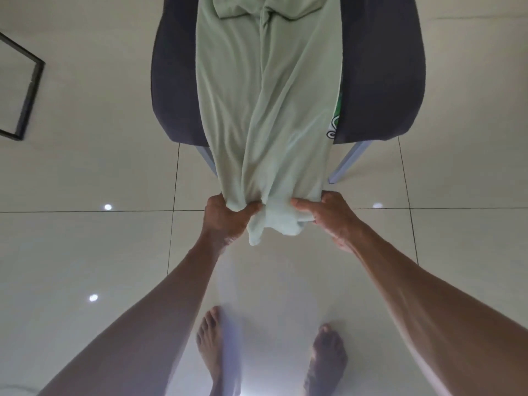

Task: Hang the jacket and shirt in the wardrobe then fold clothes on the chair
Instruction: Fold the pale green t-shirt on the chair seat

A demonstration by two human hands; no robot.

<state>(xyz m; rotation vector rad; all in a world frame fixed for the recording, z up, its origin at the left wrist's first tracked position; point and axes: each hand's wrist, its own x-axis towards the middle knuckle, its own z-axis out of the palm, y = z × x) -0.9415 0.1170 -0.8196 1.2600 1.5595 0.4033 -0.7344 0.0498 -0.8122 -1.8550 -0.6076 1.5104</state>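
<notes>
1. You will find no readable words, brand names or numbers anywhere in this view.
2. The one printed mark sits on the pale green garment, at its right edge just where it meets the right side of the dark chair seat. It shows a patch of bright green with white looping outlines edged in black.
3. Most of that print is folded under the cloth, so you cannot tell whether the loops are letters or part of a drawing.
4. The chair itself carries no label or tag that you can read.
</notes>
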